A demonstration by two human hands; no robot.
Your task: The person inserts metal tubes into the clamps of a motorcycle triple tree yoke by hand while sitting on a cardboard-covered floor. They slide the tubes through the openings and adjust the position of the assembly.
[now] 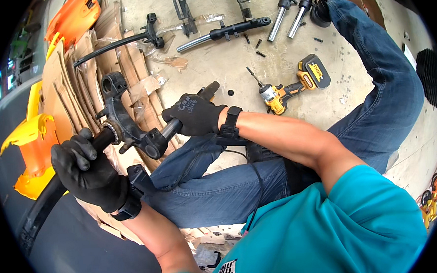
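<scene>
A black fork clamp with a toothed or beaded ring at the base of its long black stem lies across my lap, over the cardboard. My left hand, in a black glove, is closed around the stem just below the ring. My right hand, gloved too, is wrapped round a fork leg, whose silver tube meets the near end of the clamp. The leg's dark end sticks out past my right fingers. How far the tube sits inside the clamp is hidden.
A yellow-black cordless driver lies right of my right hand. Beyond are another fork leg, a second clamp with stem and several bolts. Cardboard sheets and orange-yellow panels stand at left. My jeans-clad legs frame the floor.
</scene>
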